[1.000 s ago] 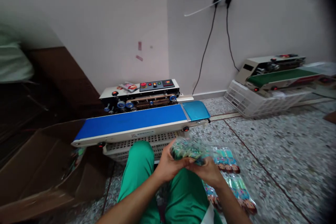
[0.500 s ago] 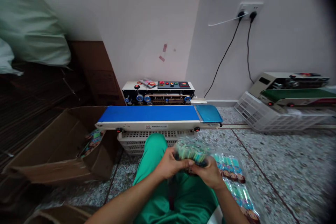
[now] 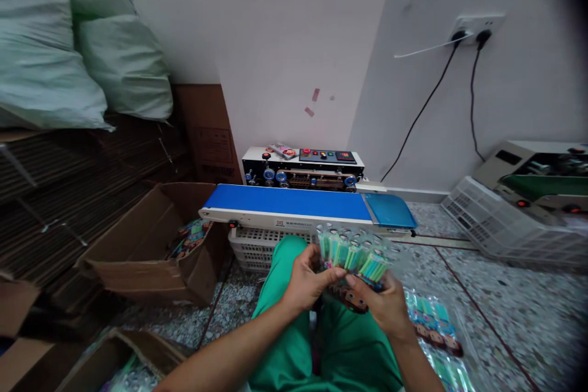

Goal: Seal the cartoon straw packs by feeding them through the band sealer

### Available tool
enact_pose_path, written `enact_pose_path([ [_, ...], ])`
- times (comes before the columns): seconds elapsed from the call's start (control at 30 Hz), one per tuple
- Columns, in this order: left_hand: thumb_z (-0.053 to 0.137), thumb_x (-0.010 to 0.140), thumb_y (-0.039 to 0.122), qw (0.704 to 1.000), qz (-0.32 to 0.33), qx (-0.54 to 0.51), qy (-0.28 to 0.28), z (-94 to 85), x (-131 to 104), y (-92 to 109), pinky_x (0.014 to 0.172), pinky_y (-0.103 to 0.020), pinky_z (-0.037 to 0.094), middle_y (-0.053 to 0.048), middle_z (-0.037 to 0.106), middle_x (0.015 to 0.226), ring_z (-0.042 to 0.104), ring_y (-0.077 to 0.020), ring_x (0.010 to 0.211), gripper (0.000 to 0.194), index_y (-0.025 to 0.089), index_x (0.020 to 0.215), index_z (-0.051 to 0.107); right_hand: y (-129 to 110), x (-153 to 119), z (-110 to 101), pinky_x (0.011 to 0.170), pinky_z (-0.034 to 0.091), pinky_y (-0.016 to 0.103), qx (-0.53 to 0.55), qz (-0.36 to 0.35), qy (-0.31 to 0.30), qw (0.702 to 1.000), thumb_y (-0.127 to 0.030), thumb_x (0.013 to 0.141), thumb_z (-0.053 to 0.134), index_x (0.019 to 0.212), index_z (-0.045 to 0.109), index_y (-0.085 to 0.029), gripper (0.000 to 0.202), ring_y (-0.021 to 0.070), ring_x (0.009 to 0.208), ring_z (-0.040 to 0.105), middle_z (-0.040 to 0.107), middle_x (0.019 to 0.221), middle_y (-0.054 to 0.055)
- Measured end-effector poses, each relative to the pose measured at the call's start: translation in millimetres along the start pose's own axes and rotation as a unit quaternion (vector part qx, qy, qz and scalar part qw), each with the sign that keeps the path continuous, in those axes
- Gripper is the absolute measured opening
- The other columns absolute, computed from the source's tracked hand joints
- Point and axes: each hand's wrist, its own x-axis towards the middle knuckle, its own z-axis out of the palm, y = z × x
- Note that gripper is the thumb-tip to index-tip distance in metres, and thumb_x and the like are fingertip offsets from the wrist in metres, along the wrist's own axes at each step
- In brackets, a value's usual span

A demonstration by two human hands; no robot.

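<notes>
Above my green-trousered lap, my left hand (image 3: pixel 303 282) and my right hand (image 3: pixel 383 303) are closed on a bunch of clear plastic packets (image 3: pixel 351 254). Light green strips show in their upper part, and brown-haired doll figures at the bottom. Both thumbs press on the near side, their tips almost meeting; most other fingers are hidden behind. To the right of my right hand lie similar doll packets (image 3: pixel 434 318) in rows in a clear plastic tray. Just beyond my knees stands a band sealing machine (image 3: pixel 303 162) with a blue conveyor belt (image 3: pixel 285 202).
Left of the machine, an open cardboard box (image 3: pixel 138 275) holds more packets. Another open box (image 3: pixel 124 349) is at lower left. White sacks (image 3: pixel 124 67) sit on stacked cardboard. A second sealer (image 3: pixel 542 177) rests on a white crate (image 3: pixel 482 220). Black cords (image 3: pixel 425 104) hang from a wall socket.
My view has turned left, so the machine and boxes appear further right. The packets, blurred before, are now held raised with their green strips and doll faces showing. Both hands keep their grip.
</notes>
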Motion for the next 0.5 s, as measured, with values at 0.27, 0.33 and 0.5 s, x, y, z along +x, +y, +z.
enact_pose_path([
  [0.27, 0.085, 0.054, 0.023, 0.988, -0.07, -0.105, -0.084, 8.5, 0, 6, 0.081, -0.039, 0.052, -0.01, 0.068, 0.102, 0.066, -0.0263, 0.09, 0.065, 0.017, 0.11, 0.052, -11, 16, -5, 0.069, 0.055, 0.034, -0.038, 0.02, -0.042, 0.998, -0.042, 0.067, 0.073, 0.092, 0.066, -0.014, 0.039, 0.0253, 0.078, 0.067, 0.072, 0.086, 0.009],
  [0.33, 0.085, 0.054, 0.024, 0.99, -0.086, -0.085, -0.077, 10.5, 3, 9, 0.072, -0.037, 0.054, -0.009, 0.069, 0.097, 0.067, -0.025, 0.082, 0.066, 0.016, 0.11, 0.051, -14, 21, -3, 0.072, 0.054, 0.035, -0.041, 0.021, -0.066, 0.997, -0.044, 0.07, 0.07, 0.097, 0.065, -0.015, 0.04, 0.0248, 0.08, 0.067, 0.071, 0.088, 0.009],
  [0.5, 0.085, 0.053, 0.025, 0.996, -0.07, -0.041, -0.027, 12.7, 16, 12, 0.066, -0.029, 0.055, -0.003, 0.069, 0.086, 0.066, -0.0185, 0.072, 0.062, 0.018, 0.106, 0.055, -21, 35, 4, 0.089, 0.048, 0.037, -0.068, -0.058, -0.1, 0.991, -0.046, 0.081, 0.057, 0.107, 0.063, -0.023, 0.035, 0.0233, 0.099, 0.062, 0.068, 0.105, 0.006],
])
